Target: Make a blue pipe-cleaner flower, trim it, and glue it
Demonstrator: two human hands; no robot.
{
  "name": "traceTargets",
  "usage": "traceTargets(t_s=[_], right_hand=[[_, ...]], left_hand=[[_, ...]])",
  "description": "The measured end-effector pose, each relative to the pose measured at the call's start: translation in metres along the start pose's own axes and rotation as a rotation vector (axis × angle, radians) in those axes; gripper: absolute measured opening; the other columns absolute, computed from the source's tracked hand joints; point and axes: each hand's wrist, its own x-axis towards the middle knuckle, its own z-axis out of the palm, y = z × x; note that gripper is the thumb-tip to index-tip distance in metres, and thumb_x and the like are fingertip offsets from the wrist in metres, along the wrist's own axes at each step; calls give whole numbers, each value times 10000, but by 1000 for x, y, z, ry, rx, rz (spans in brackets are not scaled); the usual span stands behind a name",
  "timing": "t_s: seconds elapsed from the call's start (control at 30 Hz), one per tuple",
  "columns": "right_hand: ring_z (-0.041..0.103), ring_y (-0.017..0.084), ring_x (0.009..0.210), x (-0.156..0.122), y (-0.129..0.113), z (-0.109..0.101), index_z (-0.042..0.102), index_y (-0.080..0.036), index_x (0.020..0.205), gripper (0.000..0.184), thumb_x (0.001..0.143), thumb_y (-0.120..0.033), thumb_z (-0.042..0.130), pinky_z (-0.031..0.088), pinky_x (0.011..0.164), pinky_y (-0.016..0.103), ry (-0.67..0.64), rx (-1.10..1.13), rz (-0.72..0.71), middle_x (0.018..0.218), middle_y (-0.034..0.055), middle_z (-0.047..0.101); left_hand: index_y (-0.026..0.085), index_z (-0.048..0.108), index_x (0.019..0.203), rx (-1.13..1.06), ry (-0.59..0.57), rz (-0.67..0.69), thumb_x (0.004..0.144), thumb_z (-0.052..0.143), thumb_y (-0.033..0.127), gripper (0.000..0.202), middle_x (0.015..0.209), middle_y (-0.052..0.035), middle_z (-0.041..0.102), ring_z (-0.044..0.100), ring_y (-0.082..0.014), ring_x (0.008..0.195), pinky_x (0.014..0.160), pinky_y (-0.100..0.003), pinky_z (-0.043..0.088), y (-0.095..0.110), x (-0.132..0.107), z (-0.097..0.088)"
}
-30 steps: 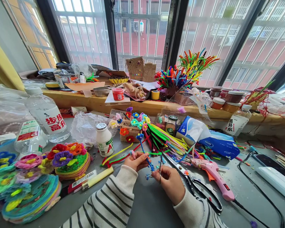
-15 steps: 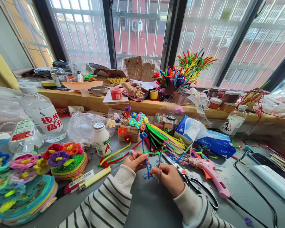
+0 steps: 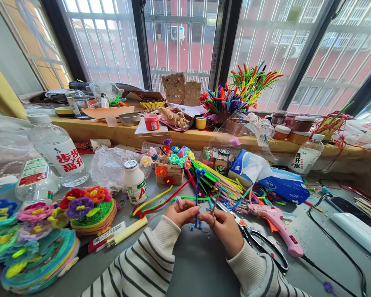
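Note:
A blue pipe cleaner flower point(image 3: 200, 172) stands upright on its stem between my hands. The thumb and fingers of my left hand point(image 3: 182, 213) pinch that stem. A small pink fuzzy piece point(image 3: 178, 201) shows at the left fingers; whether it is gripped cannot be made out. My right hand point(image 3: 225, 233) is closed round small metal scissors point(image 3: 215, 201), their blades pointing up, while its thumb and fingertip meet at the blue stem. Tiny blue bits hang or lie below the fingers, partly hidden. Beyond sits a woven basket point(image 3: 176, 178) with colourful pipe cleaner flowers.
Large black-handled scissors point(image 3: 267, 251) and a pink glue gun point(image 3: 280, 229) lie on the right. Loose pipe cleaners point(image 3: 222, 185) lie behind my hands. To the left are a white bottle point(image 3: 135, 183), a glue stick point(image 3: 128, 232) and flower-topped discs point(image 3: 43, 260).
Both hands and the blue flower have shifted slightly right in view, as has the whole table scene. My right fingertips have come closer to the left ones at the stem.

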Motion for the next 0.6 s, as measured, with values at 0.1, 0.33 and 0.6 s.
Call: traceTargets(t_s=[0.1,0.33,0.6], right_hand=[[390,92,492,4,2,-2,583,-125,625,301,625,-419,517,318,468,197,76,73,-11,517,-19,467],[387,91,501,5,-2,-2,537,-130,588,294,636,-419,510,324,468,196,145,61,-77,515,-23,429],[259,31,308,1,4,-7,528,-124,707,586,609,-651,291,209,314,175,-70,122,5,481,-40,383]], left_hand=[[117,545,528,81,-65,-39,376,692,267,259,438,5,565,523,-101,413,359,-171,364,-1,-1,0],[126,523,498,186,-251,-180,422,673,261,216,443,-7,579,551,-128,433,363,-179,363,-8,-7,4],[118,560,502,87,-154,-181,390,690,248,215,442,-7,587,558,-126,420,386,-182,395,7,-11,6]])
